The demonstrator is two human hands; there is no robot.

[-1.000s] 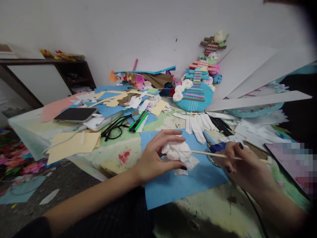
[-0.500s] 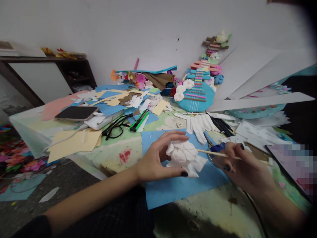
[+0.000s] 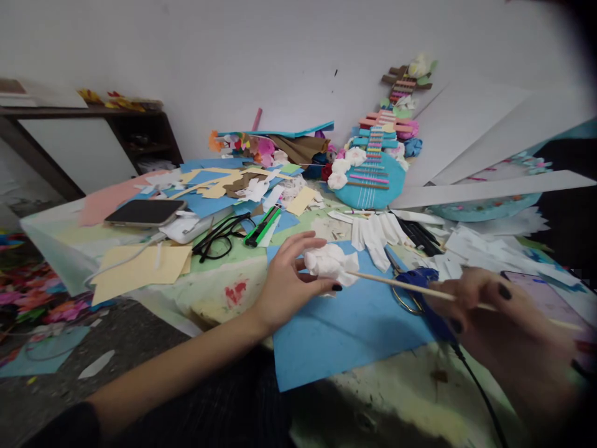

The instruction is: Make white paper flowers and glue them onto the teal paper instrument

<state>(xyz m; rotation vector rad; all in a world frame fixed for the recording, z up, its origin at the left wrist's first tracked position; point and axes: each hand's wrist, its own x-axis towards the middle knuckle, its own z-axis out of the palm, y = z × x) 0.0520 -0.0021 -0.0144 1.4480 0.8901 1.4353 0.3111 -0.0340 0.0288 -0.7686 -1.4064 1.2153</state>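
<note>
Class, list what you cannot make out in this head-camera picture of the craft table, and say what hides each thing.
1. Head view: the tip of the wooden stick is hidden behind the paper flower held by the left hand.
2. Head view: the right hand is blurred, so its finger placement on the wooden stick is unclear.
3. Head view: the blue tool is partly covered by the right hand; its kind is unclear.

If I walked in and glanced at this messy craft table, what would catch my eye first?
Most likely the white paper flower pinched in the left hand above a blue sheet in the foreground, with a wooden stick in the right hand reaching its side. Against the wall leans a blue guitar-shaped craft trimmed with paper blooms; black glasses and a phone lie to the left.
</note>
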